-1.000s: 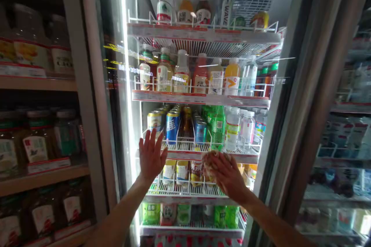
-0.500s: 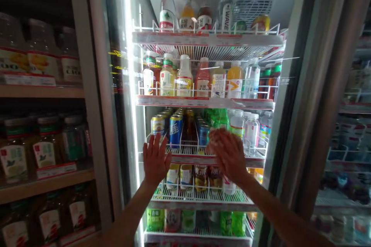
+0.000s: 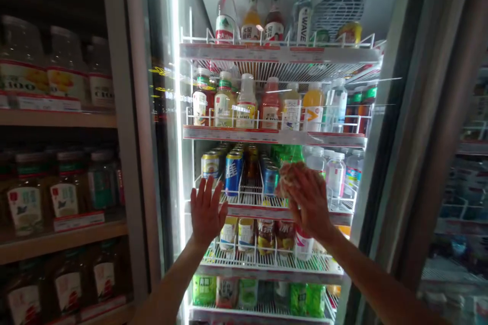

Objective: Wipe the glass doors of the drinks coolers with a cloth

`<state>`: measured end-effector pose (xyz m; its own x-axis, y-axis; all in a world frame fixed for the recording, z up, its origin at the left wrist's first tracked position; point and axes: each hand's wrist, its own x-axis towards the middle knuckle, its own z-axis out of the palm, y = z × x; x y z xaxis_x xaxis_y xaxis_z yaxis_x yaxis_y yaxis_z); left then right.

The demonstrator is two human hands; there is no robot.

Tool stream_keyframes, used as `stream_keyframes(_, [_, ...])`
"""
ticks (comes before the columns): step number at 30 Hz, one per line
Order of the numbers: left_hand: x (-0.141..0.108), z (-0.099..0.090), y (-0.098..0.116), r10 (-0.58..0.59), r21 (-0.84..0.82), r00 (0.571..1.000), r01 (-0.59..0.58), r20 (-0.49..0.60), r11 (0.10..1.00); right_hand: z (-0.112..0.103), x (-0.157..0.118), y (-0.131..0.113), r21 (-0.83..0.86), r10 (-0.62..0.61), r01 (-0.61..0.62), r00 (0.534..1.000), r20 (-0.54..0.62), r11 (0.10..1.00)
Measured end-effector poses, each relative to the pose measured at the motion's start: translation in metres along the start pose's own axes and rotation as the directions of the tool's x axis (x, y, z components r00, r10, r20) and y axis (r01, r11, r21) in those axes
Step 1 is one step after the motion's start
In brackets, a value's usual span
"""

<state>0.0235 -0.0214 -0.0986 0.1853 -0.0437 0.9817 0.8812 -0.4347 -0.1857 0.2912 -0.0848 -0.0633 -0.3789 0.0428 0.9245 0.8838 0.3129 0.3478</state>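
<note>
My left hand (image 3: 207, 212) is raised with its fingers spread and holds nothing, palm toward the glass door in front of the lit drinks cooler. Under the fingers of my right hand (image 3: 309, 198) is a crumpled pale cloth (image 3: 286, 179), pressed toward the same glass. Behind the glass, a blue can (image 3: 233, 172) stands just above and right of my left hand. Green bottles (image 3: 284, 154) are partly hidden behind the cloth. Whether the hands touch the glass is hard to tell.
White wire shelves (image 3: 274, 135) carry bottles and cans at several levels. On the left, wooden shelves (image 3: 61, 118) hold more bottles. A bright light strip (image 3: 176, 111) runs down the cooler's left side, and a metal door frame (image 3: 430, 111) stands at the right.
The view has shifted slightly, so the cooler appears a little further right. My right hand and the cloth have moved slightly right in the picture. My left hand stays spread.
</note>
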Motion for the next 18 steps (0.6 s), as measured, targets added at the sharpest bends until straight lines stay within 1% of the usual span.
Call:
stream_keyframes(1, [0.0, 0.0, 0.0, 0.0, -0.001, 1.0, 0.0, -0.003, 1.0, 0.0, 0.01, 0.005, -0.021, 0.059, -0.06, 0.997, -0.041, 0.998])
stream_keyframes(2, [0.0, 0.001, 0.0, 0.0, -0.002, 1.0, 0.0, -0.003, 1.0, 0.0, 0.015, 0.007, -0.032, 0.085, -0.087, 0.995, -0.053, 0.996])
stream_keyframes(3, [-0.001, 0.001, 0.0, -0.003, -0.003, 1.0, 0.003, 0.0, 1.0, 0.002, 0.014, 0.005, -0.031, 0.074, -0.075, 0.997, -0.034, 0.997])
stream_keyframes(4, [-0.001, 0.001, 0.001, -0.005, -0.003, 1.0, 0.005, 0.002, 1.0, 0.003, 0.008, 0.0, -0.014, 0.02, -0.02, 1.0, 0.004, 1.0])
stream_keyframes(5, [-0.001, 0.001, 0.001, -0.006, -0.004, 1.0, 0.006, 0.005, 1.0, 0.005, -0.001, -0.007, 0.017, -0.067, 0.066, 0.996, 0.058, 0.998])
stream_keyframes(7, [0.0, 0.0, 0.001, -0.008, -0.002, 1.0, 0.008, 0.012, 1.0, 0.008, -0.019, -0.02, 0.088, -0.252, 0.24, 0.955, 0.16, 0.967])
stream_keyframes(8, [0.0, 0.0, 0.001, -0.01, 0.0, 1.0, 0.01, 0.016, 1.0, 0.009, -0.022, -0.023, 0.11, -0.297, 0.281, 0.938, 0.18, 0.953])
stream_keyframes(9, [-0.001, 0.0, 0.001, -0.011, 0.004, 1.0, 0.011, 0.018, 1.0, 0.009, -0.021, -0.022, 0.112, -0.292, 0.276, 0.94, 0.176, 0.955])
stream_keyframes(10, [-0.001, 0.0, 0.001, -0.011, 0.007, 1.0, 0.011, 0.018, 1.0, 0.008, -0.014, -0.019, 0.092, -0.237, 0.225, 0.96, 0.149, 0.97])
stream_keyframes(11, [-0.001, 0.0, 0.0, -0.01, 0.008, 1.0, 0.01, 0.016, 1.0, 0.007, -0.004, -0.013, 0.058, -0.145, 0.139, 0.984, 0.104, 0.988])
stream_keyframes(12, [-0.001, 0.0, 0.0, -0.007, 0.007, 1.0, 0.007, 0.014, 1.0, 0.006, 0.007, -0.006, 0.023, -0.046, 0.045, 0.998, 0.044, 0.999])
stream_keyframes(13, [-0.001, 0.001, -0.001, -0.005, 0.004, 1.0, 0.005, 0.01, 1.0, 0.004, 0.016, -0.001, -0.007, 0.034, -0.034, 0.999, -0.01, 0.999])
stream_keyframes(14, [-0.002, 0.001, -0.001, -0.004, 0.0, 1.0, 0.004, 0.006, 1.0, 0.004, 0.021, 0.002, -0.027, 0.078, -0.079, 0.996, -0.041, 0.996])
stream_keyframes(15, [-0.002, 0.001, -0.001, -0.004, -0.005, 1.0, 0.004, 0.005, 1.0, 0.003, 0.021, 0.002, -0.033, 0.085, -0.086, 0.996, -0.042, 0.996])
stream_keyframes(16, [-0.002, 0.001, -0.001, -0.005, -0.008, 1.0, 0.005, 0.006, 1.0, 0.004, 0.014, -0.001, -0.024, 0.055, -0.055, 0.998, -0.014, 0.998])
stream_keyframes(18, [-0.002, 0.001, 0.0, -0.01, -0.006, 1.0, 0.01, 0.008, 1.0, 0.005, -0.012, -0.013, 0.033, -0.093, 0.09, 0.992, 0.084, 0.995])
